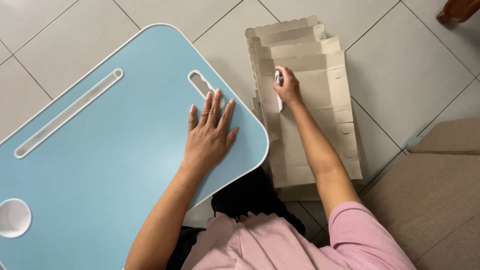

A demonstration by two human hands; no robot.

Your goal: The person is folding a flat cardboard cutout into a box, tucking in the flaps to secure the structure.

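Note:
My left hand (pixel 209 132) lies flat, palm down and fingers spread, on the light blue lap table (pixel 100 150) near its right corner. My right hand (pixel 287 87) reaches out over a stack of flat, unfolded cardboard box blanks (pixel 310 115) on the tiled floor. Its fingers are closed around a small white object (pixel 278 80) that rests on the top blank; what the object is I cannot tell.
The blue table has a long slot (pixel 70 112), a handle cutout (pixel 200 82) and a round cup recess (pixel 14 217). A brown cushion or seat (pixel 435 195) sits at the right. A dark wooden leg (pixel 457 10) shows at the top right.

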